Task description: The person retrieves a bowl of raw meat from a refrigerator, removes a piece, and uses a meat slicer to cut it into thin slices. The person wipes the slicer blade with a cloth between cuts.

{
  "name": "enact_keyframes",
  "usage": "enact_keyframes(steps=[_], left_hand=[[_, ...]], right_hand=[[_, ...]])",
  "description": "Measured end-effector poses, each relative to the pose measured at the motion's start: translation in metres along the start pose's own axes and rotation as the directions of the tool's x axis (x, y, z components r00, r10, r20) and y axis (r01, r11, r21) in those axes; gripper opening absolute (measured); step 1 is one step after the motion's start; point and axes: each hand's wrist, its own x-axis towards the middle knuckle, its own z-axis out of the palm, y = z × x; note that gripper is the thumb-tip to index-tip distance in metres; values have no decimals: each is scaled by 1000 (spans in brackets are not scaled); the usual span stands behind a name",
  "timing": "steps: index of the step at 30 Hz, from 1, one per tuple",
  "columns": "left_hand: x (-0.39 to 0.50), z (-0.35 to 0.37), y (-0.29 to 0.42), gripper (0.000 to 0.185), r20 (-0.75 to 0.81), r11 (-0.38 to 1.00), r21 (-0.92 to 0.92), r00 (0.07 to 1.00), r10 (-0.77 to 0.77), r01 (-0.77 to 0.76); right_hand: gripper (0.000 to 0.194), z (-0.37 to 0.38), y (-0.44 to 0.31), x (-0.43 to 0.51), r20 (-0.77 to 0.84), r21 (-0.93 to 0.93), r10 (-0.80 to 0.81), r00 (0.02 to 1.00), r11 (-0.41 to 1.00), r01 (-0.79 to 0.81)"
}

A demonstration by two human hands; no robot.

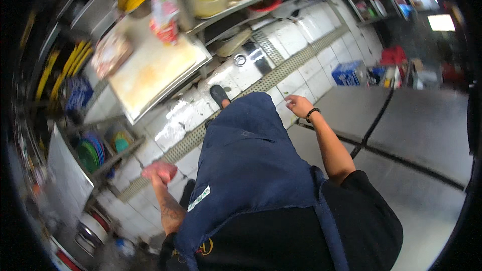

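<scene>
My left hand point(160, 177) hangs low at the left, closed around a pinkish-red package point(165, 170), perhaps raw meat; blur hides its exact kind. At the right, my right hand point(300, 106) is held out beside my navy apron point(252, 150), fingers apart and holding nothing, with a black beaded bracelet on the wrist. Ahead to the left, a worn cutting board point(150, 82) lies on a metal counter. On it rest a bagged pale-pink bundle point(112, 53) and a red-and-white plastic bag point(164, 26).
A steel pot point(134, 2) with yellow contents stands behind the board. Tubs point(209, 2) line the upper counter. A perforated drain grate point(290, 60) crosses the tiled floor, wet in places. Steel refrigerator-like surfaces point(421, 120) flank me at right; shelves with coloured plates point(90, 152) are at left.
</scene>
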Motion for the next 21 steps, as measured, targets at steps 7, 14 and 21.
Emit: enact_keyframes(steps=[7, 14, 21], left_hand=[[32, 18, 0, 83, 128, 511, 839, 981, 144, -184], [-54, 219, 58, 86, 440, -92, 894, 898, -6, -439], [-128, 472, 90, 85, 628, -177, 754, 773, -86, -632]], right_hand=[[37, 84, 191, -100, 232, 496, 649, 725, 562, -662], [34, 163, 285, -119, 302, 597, 565, 767, 515, -615], [42, 90, 344, -64, 83, 568, 478, 874, 698, -436]])
